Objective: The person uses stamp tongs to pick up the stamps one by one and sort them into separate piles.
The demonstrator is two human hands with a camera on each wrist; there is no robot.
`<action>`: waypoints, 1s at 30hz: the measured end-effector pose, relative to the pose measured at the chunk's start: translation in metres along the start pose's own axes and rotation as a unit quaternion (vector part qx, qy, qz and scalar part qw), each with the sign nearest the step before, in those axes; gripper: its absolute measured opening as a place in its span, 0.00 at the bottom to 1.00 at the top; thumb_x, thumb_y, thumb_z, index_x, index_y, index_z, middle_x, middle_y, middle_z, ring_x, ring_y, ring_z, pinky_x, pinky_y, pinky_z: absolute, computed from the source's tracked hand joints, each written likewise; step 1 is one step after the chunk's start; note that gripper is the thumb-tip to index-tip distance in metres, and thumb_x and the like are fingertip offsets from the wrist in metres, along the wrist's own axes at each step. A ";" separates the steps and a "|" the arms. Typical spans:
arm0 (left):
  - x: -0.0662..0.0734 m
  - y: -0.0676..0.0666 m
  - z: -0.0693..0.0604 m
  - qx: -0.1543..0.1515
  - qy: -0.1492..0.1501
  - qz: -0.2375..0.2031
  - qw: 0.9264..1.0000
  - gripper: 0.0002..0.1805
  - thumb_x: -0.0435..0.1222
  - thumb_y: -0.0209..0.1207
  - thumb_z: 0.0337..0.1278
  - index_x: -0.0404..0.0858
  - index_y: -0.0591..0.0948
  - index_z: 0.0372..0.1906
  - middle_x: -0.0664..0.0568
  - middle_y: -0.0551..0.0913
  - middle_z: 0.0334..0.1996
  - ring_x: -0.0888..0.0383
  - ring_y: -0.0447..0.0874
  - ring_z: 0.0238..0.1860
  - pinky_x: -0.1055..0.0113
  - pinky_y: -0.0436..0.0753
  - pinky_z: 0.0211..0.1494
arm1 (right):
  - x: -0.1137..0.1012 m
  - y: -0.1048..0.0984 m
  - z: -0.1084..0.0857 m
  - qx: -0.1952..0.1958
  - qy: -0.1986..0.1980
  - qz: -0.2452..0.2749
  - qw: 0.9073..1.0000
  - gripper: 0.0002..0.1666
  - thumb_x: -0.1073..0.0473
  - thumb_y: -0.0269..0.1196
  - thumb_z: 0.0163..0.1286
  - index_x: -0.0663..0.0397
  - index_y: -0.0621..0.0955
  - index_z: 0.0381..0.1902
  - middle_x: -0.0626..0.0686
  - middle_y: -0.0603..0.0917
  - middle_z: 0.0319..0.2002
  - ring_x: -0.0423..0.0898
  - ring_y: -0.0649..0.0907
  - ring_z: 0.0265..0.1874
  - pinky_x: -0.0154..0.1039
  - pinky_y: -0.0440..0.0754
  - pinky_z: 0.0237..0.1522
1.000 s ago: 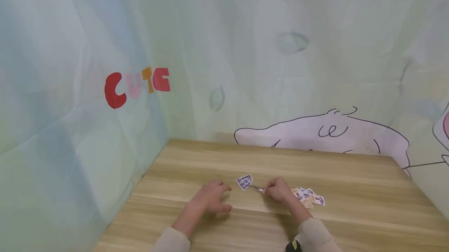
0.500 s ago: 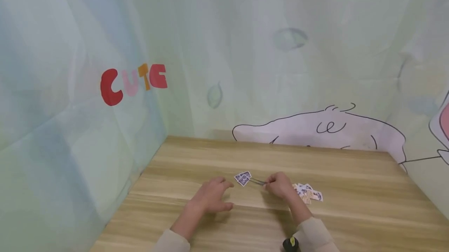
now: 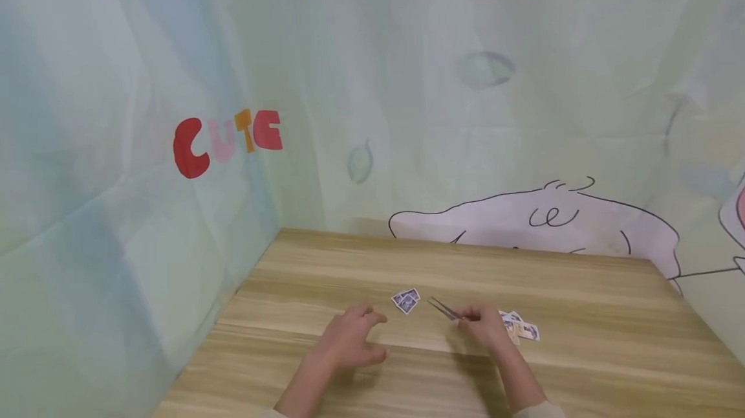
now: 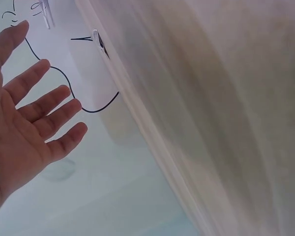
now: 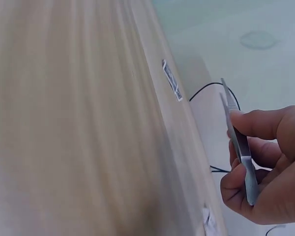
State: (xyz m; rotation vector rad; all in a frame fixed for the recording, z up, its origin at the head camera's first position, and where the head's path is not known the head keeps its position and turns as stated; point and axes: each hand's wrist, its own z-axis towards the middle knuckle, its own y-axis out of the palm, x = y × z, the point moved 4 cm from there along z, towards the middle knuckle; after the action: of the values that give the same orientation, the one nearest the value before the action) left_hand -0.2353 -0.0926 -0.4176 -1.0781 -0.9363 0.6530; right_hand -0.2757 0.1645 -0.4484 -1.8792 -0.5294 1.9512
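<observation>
My right hand [image 3: 484, 327] pinches a pair of metal tweezers [image 3: 445, 309] between thumb and fingers. Their tips are parted, with nothing between them, and point at a small cluster of overlapping dark blue, white-edged stamp-like papers [image 3: 406, 301] a short way to the left. In the right wrist view the tweezers [image 5: 240, 142] lie along the curled fingers. To the left of the cluster, my left hand [image 3: 352, 339] hovers over the table, fingers spread and holding nothing; the left wrist view shows its palm [image 4: 19, 142].
A second pile of stamp-like papers [image 3: 526, 329], orange and blue, lies right of my right hand, which partly hides it. The wood-grain table [image 3: 326, 263] meets a printed cloth backdrop [image 3: 407, 114] at the back and left.
The tweezers have drawn back to the right from the dark stamp-like papers, which stay put. My right hand has shifted right and nearer. My left hand has hardly moved.
</observation>
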 end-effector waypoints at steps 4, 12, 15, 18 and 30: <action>0.002 0.000 -0.007 0.023 0.002 0.013 1.000 0.28 0.50 0.64 0.42 0.42 0.79 0.52 0.46 0.76 0.50 0.47 0.74 0.50 0.47 0.74 0.48 | 0.006 -0.007 -0.016 0.025 0.013 0.029 0.999 0.11 0.70 0.64 0.54 0.70 0.82 0.37 0.54 0.82 0.30 0.47 0.78 0.31 0.38 0.76 0.32; 0.004 -0.005 -0.014 0.062 0.002 0.031 0.998 0.28 0.51 0.65 0.42 0.41 0.80 0.49 0.43 0.77 0.50 0.46 0.74 0.50 0.48 0.75 0.45 | 0.014 -0.016 -0.033 0.061 0.018 0.019 0.998 0.12 0.70 0.65 0.53 0.70 0.82 0.37 0.51 0.81 0.27 0.44 0.77 0.28 0.35 0.75 0.30; 0.004 -0.008 -0.017 0.067 -0.001 0.025 0.997 0.28 0.50 0.65 0.41 0.40 0.80 0.49 0.42 0.77 0.50 0.45 0.74 0.50 0.47 0.74 0.46 | 0.016 -0.018 -0.038 0.068 0.024 0.019 0.997 0.12 0.70 0.65 0.53 0.71 0.82 0.37 0.50 0.80 0.26 0.44 0.75 0.28 0.35 0.74 0.29; 0.003 -0.009 -0.021 0.071 -0.003 0.023 0.997 0.28 0.50 0.66 0.41 0.39 0.80 0.49 0.41 0.77 0.50 0.44 0.75 0.49 0.46 0.75 0.45 | 0.018 -0.021 -0.044 0.077 0.031 0.022 0.996 0.13 0.70 0.66 0.52 0.71 0.82 0.37 0.50 0.80 0.26 0.44 0.74 0.27 0.34 0.73 0.27; -0.006 -0.005 -0.031 0.096 -0.032 0.016 0.995 0.28 0.49 0.66 0.42 0.38 0.80 0.50 0.40 0.77 0.50 0.43 0.74 0.51 0.43 0.74 0.46 | 0.031 -0.023 -0.058 0.095 0.052 0.030 0.994 0.14 0.69 0.66 0.53 0.70 0.82 0.39 0.50 0.78 0.24 0.44 0.74 0.25 0.33 0.72 0.25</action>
State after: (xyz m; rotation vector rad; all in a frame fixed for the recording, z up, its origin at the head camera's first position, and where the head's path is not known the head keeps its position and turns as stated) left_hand -0.2103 -0.1127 -0.4203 -0.9066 -0.8935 0.7923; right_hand -0.2189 0.2005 -0.4657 -1.8829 -0.2496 1.8561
